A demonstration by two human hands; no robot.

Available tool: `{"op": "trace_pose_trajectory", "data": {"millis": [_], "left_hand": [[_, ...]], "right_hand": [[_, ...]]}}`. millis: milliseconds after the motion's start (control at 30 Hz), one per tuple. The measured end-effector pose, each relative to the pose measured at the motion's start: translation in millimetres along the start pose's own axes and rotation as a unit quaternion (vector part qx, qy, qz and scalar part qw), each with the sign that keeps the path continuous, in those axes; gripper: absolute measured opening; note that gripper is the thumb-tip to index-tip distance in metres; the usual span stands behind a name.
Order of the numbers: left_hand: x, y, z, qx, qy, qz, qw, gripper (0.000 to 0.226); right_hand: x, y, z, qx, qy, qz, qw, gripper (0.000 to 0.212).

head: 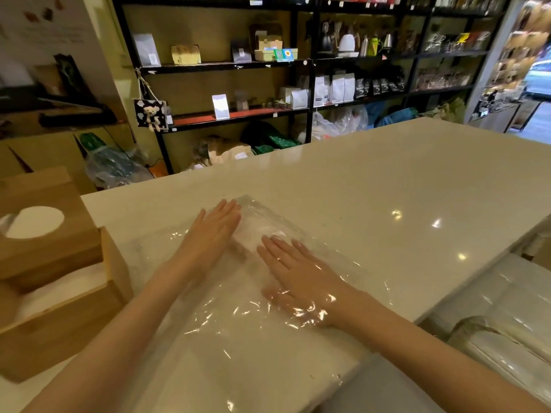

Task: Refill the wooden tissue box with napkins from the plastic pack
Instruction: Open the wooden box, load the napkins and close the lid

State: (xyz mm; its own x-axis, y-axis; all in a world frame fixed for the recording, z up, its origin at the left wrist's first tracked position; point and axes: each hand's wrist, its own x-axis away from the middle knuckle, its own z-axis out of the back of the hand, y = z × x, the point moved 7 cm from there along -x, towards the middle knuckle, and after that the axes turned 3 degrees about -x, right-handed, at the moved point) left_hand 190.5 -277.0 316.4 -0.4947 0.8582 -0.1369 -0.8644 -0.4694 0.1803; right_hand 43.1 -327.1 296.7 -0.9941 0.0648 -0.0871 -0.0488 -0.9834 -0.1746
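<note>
A clear plastic pack [238, 308] lies flat on the pale counter in front of me, with a few white napkins [262, 231] left at its far end. My left hand [213, 231] rests flat on top of the pack, fingers together, beside the napkins. My right hand [298, 275] is inside the plastic, fingers spread, fingertips touching the napkins. At the left stands the wooden tissue box [68, 320], filled with white napkins [56, 293]. Its wooden lid [44, 236] with an oval hole leans tilted on the box.
The counter [387, 189] stretches away to the right. Plastic-wrapped packs [501, 323] lie below its right edge. Black shelves [298, 67] with bags, kettles and boxes line the back wall. Cardboard boxes and bags stand on the floor at the left.
</note>
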Motion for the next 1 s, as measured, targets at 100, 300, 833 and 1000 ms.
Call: {"op": "trace_pose_trajectory", "data": {"millis": [100, 300, 833, 1000], "left_hand": [[-10, -23, -14, -0.036, -0.021, 0.039, 0.998, 0.065], [-7, -23, -30, -0.035, -0.066, 0.045, 0.996, 0.05], [-1, -9, -23, -0.138, -0.061, 0.017, 0.988, 0.055], [1, -7, -22, -0.147, -0.058, 0.018, 0.987, 0.052]], "right_hand": [[-11, 3, -2, -0.013, 0.059, -0.006, 0.998, 0.078], [-9, -1, 1, -0.018, 0.032, -0.033, 0.999, 0.087], [139, -2, 7, 0.051, 0.013, -0.039, 0.998, 0.072], [173, 4, 6, 0.087, 0.123, -0.035, 0.988, 0.062]]}}
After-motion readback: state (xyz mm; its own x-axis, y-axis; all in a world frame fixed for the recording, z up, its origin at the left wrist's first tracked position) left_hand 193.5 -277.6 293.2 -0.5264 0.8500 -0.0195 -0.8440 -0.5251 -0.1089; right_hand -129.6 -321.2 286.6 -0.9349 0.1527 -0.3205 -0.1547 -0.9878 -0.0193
